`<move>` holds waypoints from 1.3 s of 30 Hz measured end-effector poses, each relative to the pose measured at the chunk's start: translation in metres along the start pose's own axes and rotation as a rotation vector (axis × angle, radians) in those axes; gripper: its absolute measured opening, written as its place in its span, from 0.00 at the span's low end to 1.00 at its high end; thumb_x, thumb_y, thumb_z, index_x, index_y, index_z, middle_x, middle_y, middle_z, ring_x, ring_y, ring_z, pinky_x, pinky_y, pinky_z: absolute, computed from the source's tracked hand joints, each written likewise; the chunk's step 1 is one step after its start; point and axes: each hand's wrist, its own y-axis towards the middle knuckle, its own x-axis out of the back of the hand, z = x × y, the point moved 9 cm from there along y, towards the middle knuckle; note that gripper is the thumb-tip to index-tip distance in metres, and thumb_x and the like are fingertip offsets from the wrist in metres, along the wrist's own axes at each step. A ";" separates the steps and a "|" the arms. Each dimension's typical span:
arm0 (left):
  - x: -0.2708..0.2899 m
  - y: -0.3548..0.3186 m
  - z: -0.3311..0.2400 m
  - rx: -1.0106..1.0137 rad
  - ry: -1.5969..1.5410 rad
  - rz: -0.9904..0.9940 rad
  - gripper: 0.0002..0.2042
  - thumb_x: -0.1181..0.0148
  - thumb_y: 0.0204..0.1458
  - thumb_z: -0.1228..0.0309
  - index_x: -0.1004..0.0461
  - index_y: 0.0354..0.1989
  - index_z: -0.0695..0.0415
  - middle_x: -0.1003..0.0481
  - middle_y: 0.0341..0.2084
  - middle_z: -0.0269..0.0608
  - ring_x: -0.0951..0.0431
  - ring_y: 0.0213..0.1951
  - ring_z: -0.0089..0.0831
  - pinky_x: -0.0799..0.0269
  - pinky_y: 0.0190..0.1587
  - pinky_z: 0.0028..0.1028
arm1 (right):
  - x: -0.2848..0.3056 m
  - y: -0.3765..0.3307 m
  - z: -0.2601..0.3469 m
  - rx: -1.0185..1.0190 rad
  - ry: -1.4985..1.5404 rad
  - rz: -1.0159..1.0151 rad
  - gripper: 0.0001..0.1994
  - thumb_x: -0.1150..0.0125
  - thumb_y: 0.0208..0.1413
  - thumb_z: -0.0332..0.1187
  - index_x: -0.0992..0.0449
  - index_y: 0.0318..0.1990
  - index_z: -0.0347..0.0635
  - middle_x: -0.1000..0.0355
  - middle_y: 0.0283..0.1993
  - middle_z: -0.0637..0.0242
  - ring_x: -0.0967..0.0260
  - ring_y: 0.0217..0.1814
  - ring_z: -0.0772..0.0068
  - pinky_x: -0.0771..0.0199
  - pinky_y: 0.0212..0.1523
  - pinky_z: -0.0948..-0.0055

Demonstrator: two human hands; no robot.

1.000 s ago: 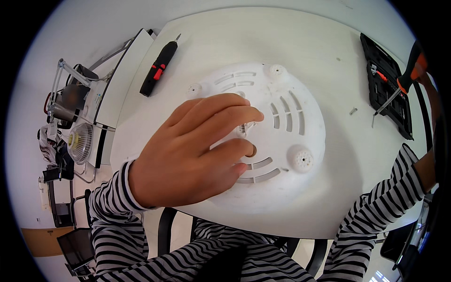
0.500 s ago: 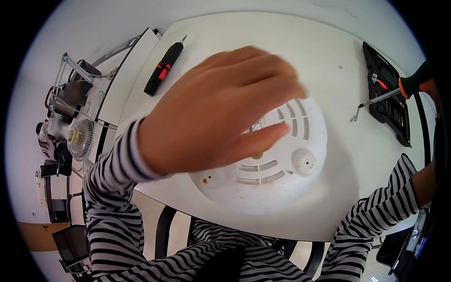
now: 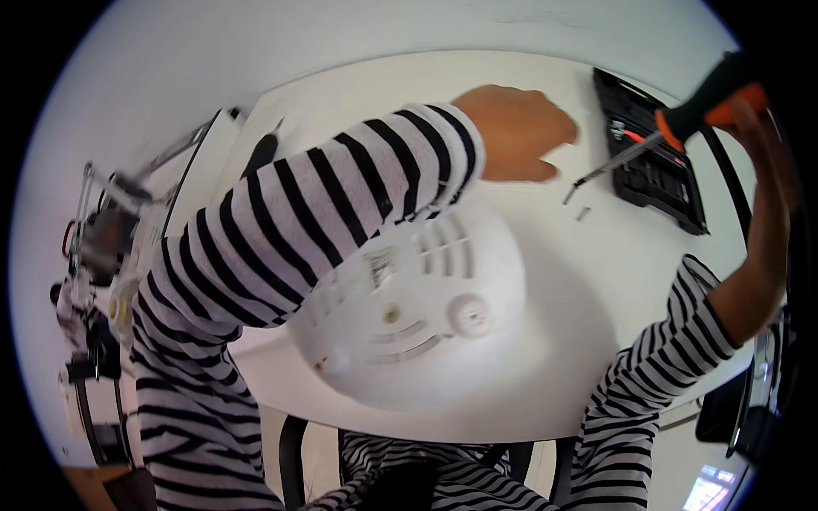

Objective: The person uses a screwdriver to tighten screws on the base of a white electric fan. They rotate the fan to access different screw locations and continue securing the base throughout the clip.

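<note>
My right hand [image 3: 761,157] grips a screwdriver [image 3: 711,102] by its dark-green and orange handle, its shaft slanting down to the left. Just below the tip is a small screw [image 3: 583,213], apart from it; whether it lies on the table I cannot tell. Stretched across the table, my left hand [image 3: 517,134] holds nothing, thumb and fingers apart, to the left of the screwdriver tip. Under my left forearm sits a white round plastic housing [image 3: 443,366] with curved vent slots and round feet, partly covered by the striped sleeve.
A black tool case [image 3: 652,179] lies unfolded at the right of the white table [image 3: 562,375]. Behind my left sleeve shows part of a black electric screwdriver [image 3: 262,153]. Another table with equipment stands further left. Chair parts are along the near edge.
My left hand has moved right and away from over the white housing. The screw, formerly at the screwdriver's tip, is now apart from it. The whole view has shifted.
</note>
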 end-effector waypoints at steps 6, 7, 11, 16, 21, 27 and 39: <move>-0.075 0.078 0.052 0.084 0.520 0.366 0.11 0.44 0.45 0.69 0.29 0.39 0.55 0.28 0.37 0.42 0.26 0.38 0.40 0.30 0.39 0.35 | 0.018 -0.006 -0.020 -0.139 -0.130 -0.101 0.26 0.37 0.41 0.26 0.38 0.50 0.37 0.36 0.41 0.53 0.30 0.37 0.62 0.20 0.36 0.70; -0.087 0.092 0.063 0.095 0.500 0.336 0.10 0.44 0.45 0.69 0.29 0.36 0.56 0.28 0.37 0.44 0.26 0.39 0.41 0.29 0.39 0.36 | 0.022 -0.007 -0.022 -0.154 -0.140 -0.117 0.25 0.37 0.41 0.25 0.38 0.50 0.37 0.36 0.41 0.54 0.30 0.37 0.62 0.20 0.36 0.71; -0.125 0.122 0.102 0.202 0.369 0.341 0.11 0.44 0.44 0.68 0.28 0.36 0.58 0.28 0.37 0.46 0.27 0.41 0.42 0.31 0.43 0.36 | 0.029 -0.010 -0.026 -0.208 -0.179 -0.162 0.25 0.38 0.40 0.24 0.37 0.49 0.38 0.35 0.40 0.55 0.29 0.36 0.64 0.20 0.35 0.72; -0.145 0.125 0.132 0.329 0.201 0.243 0.09 0.44 0.45 0.68 0.26 0.31 0.59 0.26 0.34 0.46 0.26 0.39 0.41 0.31 0.42 0.35 | 0.033 -0.009 -0.026 -0.250 -0.192 -0.204 0.24 0.39 0.39 0.23 0.36 0.48 0.38 0.34 0.40 0.57 0.28 0.35 0.67 0.21 0.35 0.74; -0.136 0.128 0.127 0.204 0.287 0.208 0.06 0.47 0.44 0.71 0.25 0.27 0.59 0.25 0.28 0.44 0.25 0.34 0.39 0.30 0.38 0.33 | 0.034 -0.006 -0.023 -0.295 -0.198 -0.248 0.23 0.40 0.39 0.22 0.34 0.47 0.39 0.33 0.40 0.58 0.28 0.34 0.70 0.21 0.34 0.75; -0.071 0.112 0.068 0.041 0.016 0.032 0.06 0.46 0.44 0.71 0.27 0.26 0.59 0.26 0.26 0.40 0.26 0.30 0.33 0.31 0.35 0.27 | 0.033 0.011 0.009 -0.604 -0.224 -0.292 0.22 0.41 0.38 0.19 0.33 0.45 0.40 0.34 0.40 0.60 0.27 0.34 0.70 0.21 0.33 0.76; 0.054 -0.077 -0.049 0.280 -1.626 -0.125 0.18 0.43 0.48 0.56 0.30 0.34 0.62 0.33 0.21 0.37 0.30 0.23 0.27 0.32 0.27 0.24 | 0.037 -0.008 -0.014 0.001 -0.686 0.059 0.24 0.43 0.51 0.35 0.39 0.58 0.56 0.37 0.56 0.67 0.33 0.49 0.70 0.33 0.52 0.69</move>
